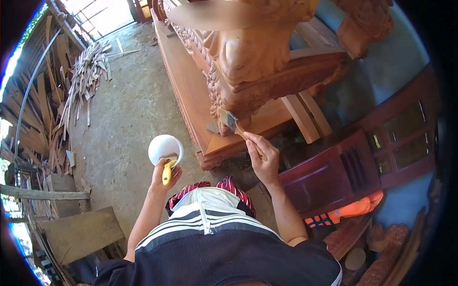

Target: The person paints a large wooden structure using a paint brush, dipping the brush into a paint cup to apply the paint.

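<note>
Two bare forearms are reaching forward as I'm watching, the right hand [265, 159] angling inward with thumb and fingers pinching together on the handle of a flat brush [231, 120], whose bristles are lying at the lower corner of the carved wooden furniture [253, 78]. Lower and well apart, the left hand [165, 175] is curling closed around a yellow handle [167, 173] at the near rim of a white tub [161, 146].
</note>
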Demonstrator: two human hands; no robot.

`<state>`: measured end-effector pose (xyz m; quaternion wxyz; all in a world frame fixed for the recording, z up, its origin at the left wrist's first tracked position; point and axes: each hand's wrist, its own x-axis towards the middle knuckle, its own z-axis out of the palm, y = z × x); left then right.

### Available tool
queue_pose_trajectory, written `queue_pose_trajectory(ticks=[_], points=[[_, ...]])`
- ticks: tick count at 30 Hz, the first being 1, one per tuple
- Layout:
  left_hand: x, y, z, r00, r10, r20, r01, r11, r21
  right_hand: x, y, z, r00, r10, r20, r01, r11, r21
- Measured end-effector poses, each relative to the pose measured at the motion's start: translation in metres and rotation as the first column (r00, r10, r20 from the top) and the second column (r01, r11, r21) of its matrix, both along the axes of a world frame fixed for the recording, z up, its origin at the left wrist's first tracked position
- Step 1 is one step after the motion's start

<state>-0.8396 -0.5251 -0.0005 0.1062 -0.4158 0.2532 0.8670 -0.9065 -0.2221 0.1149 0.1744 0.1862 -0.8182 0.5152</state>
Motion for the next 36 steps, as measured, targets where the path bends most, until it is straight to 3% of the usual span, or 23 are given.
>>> queue_pose_trajectory(ticks=[3, 5, 6, 8, 11, 15, 18, 21, 24, 26, 29, 30, 32, 34, 36], points=[[-0.005, -0.011, 0.012, 0.999, -0.010, 0.038, 0.011, 1.000, -0.026, 0.010, -0.014, 0.004, 0.989, -0.105, -0.103, 0.115, 0.989, 0.097], [-0.009, -0.017, 0.019, 0.998, -0.025, 0.050, 0.027, 0.999, -0.039, 0.014, -0.023, -0.001, 0.959, -0.044, -0.279, 0.132, 0.943, 0.307], [-0.010, -0.023, 0.019, 0.998, -0.048, 0.047, 0.050, 0.998, -0.042, 0.017, -0.024, -0.007, 0.957, -0.067, -0.282, 0.155, 0.940, 0.303], [-0.013, -0.033, 0.017, 0.994, -0.103, -0.021, 0.104, 0.994, 0.020, 0.020, -0.015, -0.025, 0.965, -0.263, -0.007, 0.263, 0.964, 0.024], [-0.014, -0.042, 0.018, 0.991, -0.127, -0.039, 0.127, 0.992, -0.005, 0.021, 0.010, -0.033, 0.869, -0.437, 0.230, 0.494, 0.778, -0.388], [-0.013, -0.053, 0.007, 0.982, -0.187, 0.000, 0.187, 0.982, -0.003, 0.015, -0.031, -0.049, 0.892, -0.307, 0.331, 0.451, 0.559, -0.696], [-0.012, -0.062, 0.010, 0.985, -0.173, 0.021, 0.172, 0.983, 0.069, 0.034, -0.084, -0.049, 0.913, -0.233, 0.336, 0.402, 0.652, -0.642], [-0.008, -0.072, 0.010, 0.973, -0.228, -0.031, 0.229, 0.973, 0.035, 0.050, -0.082, -0.054, 0.881, -0.131, 0.455, 0.435, 0.603, -0.669], [-0.012, -0.088, -0.011, 0.948, -0.318, -0.009, 0.318, 0.948, 0.032, 0.040, -0.074, -0.050, 0.890, -0.243, 0.385, 0.452, 0.579, -0.678], [-0.013, -0.086, -0.006, 0.947, -0.307, 0.094, 0.306, 0.952, 0.020, 0.032, -0.061, -0.063, 0.896, -0.218, 0.387, 0.437, 0.587, -0.682], [-0.017, -0.079, 0.005, 0.956, -0.290, 0.040, 0.290, 0.957, 0.019, 0.016, -0.030, -0.083, 0.784, -0.526, 0.330, 0.616, 0.589, -0.523], [-0.019, -0.076, 0.007, 0.959, -0.285, -0.007, 0.285, 0.958, 0.023, 0.013, -0.021, -0.088, 0.809, -0.464, 0.361, 0.572, 0.477, -0.667], [-0.018, -0.069, 0.008, 0.969, -0.248, -0.008, 0.248, 0.969, -0.007, 0.017, -0.029, -0.075, 0.868, -0.273, 0.416, 0.497, 0.467, -0.731], [-0.021, -0.057, 0.001, 0.978, -0.210, 0.016, 0.210, 0.978, -0.018, 0.023, -0.052, -0.070, 0.885, -0.063, 0.461, 0.434, 0.466, -0.771], [-0.024, -0.047, 0.001, 0.973, -0.227, 0.031, 0.226, 0.974, 0.032, 0.026, -0.057, -0.082, 0.872, -0.049, 0.487, 0.422, 0.580, -0.697]])
